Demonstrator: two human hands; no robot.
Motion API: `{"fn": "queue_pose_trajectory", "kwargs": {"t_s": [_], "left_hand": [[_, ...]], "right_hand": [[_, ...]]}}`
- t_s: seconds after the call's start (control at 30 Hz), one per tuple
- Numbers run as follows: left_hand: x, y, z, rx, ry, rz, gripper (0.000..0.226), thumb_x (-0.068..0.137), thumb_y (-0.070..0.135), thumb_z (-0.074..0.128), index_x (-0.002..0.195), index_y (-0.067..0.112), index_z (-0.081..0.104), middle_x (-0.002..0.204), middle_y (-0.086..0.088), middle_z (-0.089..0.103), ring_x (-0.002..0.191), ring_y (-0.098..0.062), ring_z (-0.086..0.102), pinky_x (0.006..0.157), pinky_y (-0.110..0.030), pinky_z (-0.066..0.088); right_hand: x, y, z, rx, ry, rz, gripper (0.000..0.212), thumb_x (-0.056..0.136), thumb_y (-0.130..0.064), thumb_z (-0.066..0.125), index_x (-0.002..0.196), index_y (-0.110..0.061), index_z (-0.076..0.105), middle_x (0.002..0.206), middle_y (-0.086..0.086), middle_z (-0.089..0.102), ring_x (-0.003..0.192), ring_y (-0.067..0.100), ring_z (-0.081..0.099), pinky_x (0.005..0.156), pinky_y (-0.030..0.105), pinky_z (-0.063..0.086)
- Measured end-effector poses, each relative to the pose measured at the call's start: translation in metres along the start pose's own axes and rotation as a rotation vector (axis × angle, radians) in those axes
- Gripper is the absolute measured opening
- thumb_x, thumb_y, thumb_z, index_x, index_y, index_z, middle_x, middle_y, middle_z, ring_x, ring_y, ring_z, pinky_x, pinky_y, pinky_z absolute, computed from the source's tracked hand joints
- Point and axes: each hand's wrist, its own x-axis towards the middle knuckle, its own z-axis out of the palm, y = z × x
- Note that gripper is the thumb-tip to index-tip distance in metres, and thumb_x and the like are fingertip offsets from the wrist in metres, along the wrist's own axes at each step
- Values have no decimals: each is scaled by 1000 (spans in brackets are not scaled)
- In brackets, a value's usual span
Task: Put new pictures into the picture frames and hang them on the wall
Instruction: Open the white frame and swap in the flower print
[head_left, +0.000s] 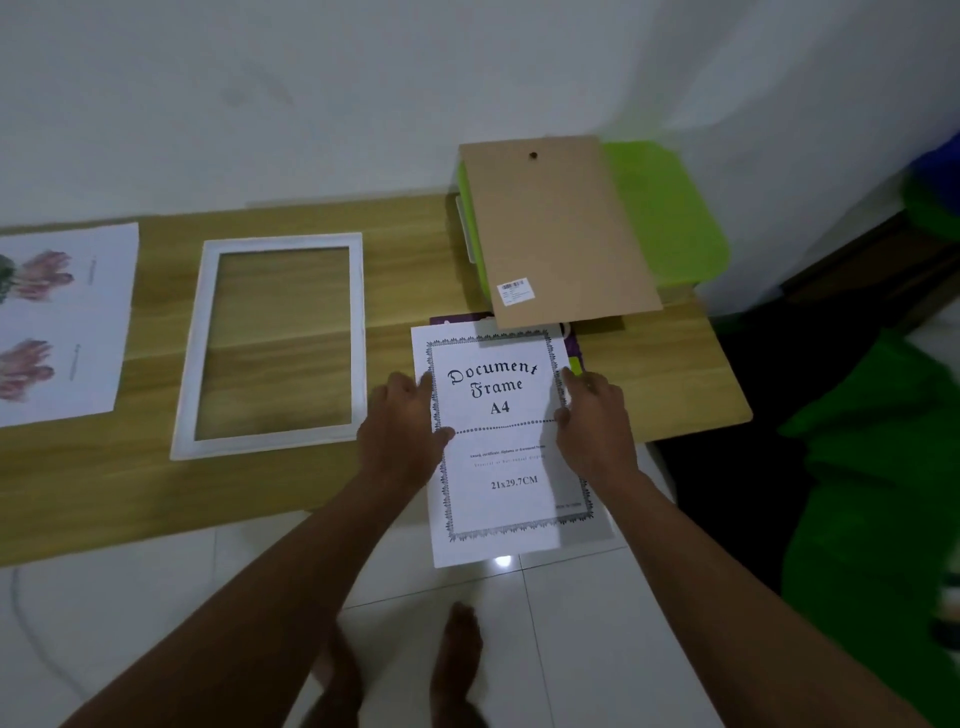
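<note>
Left hand (402, 423) and right hand (595, 418) pinching opposite edges of one white insert sheet (506, 447) overhanging the wood-grain surface (405, 270), beside one empty white frame (272, 343), one brown backing board (556, 228), one flower print (57, 322), white wall behind, tiled floor (571, 649) below.

The wooden table (405, 249) carries a white frame (270, 343), flower print (62, 322) — green box (670, 218).

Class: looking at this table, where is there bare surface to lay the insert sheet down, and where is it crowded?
Bare wood lies between the flower print and the white frame, and along the table's near edge below the frame. The right end is crowded: backing board, green box, insert sheet.
</note>
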Motion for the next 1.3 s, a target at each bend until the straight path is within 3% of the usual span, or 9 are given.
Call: {"fn": "queue_pose_trajectory", "kwargs": {"t_s": [0.17, 0.4, 0.57, 0.8, 0.97, 1.13, 1.3], "left_hand": [[2, -3, 18, 185, 6, 217, 55, 77, 39, 74, 118, 5, 65, 131, -19, 59, 113, -38, 56, 84, -47, 49], [4, -5, 6, 86, -51, 179, 57, 90, 38, 60, 137, 8, 51, 143, -12, 50, 129, -32, 45, 101, -42, 40], [2, -36, -34, -42, 22, 94, 52, 96, 37, 50, 140, 10, 46, 140, -7, 52, 127, -27, 47, 102, -37, 42], [-3, -149, -107, -59, 143, -41, 47, 94, 36, 54, 132, 8, 56, 131, -10, 59, 122, -28, 53, 100, -37, 43], [-9, -257, -155, -79, 232, -144, 49, 89, 40, 54, 121, 4, 64, 116, -16, 66, 110, -34, 61, 91, -40, 48], [0, -355, -183, -165, 239, -224, 53, 81, 38, 54, 114, -1, 66, 111, -20, 68, 108, -37, 62, 92, -43, 48], [18, -429, -203, -211, 238, -322, 40, 85, 25, 66, 118, 4, 65, 112, -18, 67, 103, -35, 63, 87, -40, 50]], "right_hand": [[0, 3, 0, -117, -81, -67, 43, 98, -11, 45, 141, -12, 46, 143, 9, 45, 129, 31, 38, 97, 44, 41], [1, -21, -12, -76, -96, -90, 45, 100, -13, 44, 145, -8, 42, 149, 11, 42, 136, 30, 37, 106, 43, 40], [5, -80, -19, -79, -137, -187, 39, 102, -23, 44, 138, -7, 49, 136, 12, 52, 125, 30, 49, 95, 40, 46], [19, -214, -2, -86, -145, -358, 33, 100, -29, 47, 126, -10, 56, 123, 9, 57, 116, 29, 55, 88, 40, 50], [26, -327, 24, -72, -184, -442, 39, 98, -27, 48, 133, -12, 52, 128, 8, 55, 120, 29, 54, 94, 39, 49], [38, -425, 65, -57, -203, -444, 37, 99, -29, 49, 129, -10, 55, 124, 10, 57, 119, 29, 54, 93, 39, 48], [51, -501, 115, -63, -263, -415, 30, 98, -28, 49, 120, -9, 57, 119, 9, 56, 114, 28, 56, 88, 36, 46]]}}
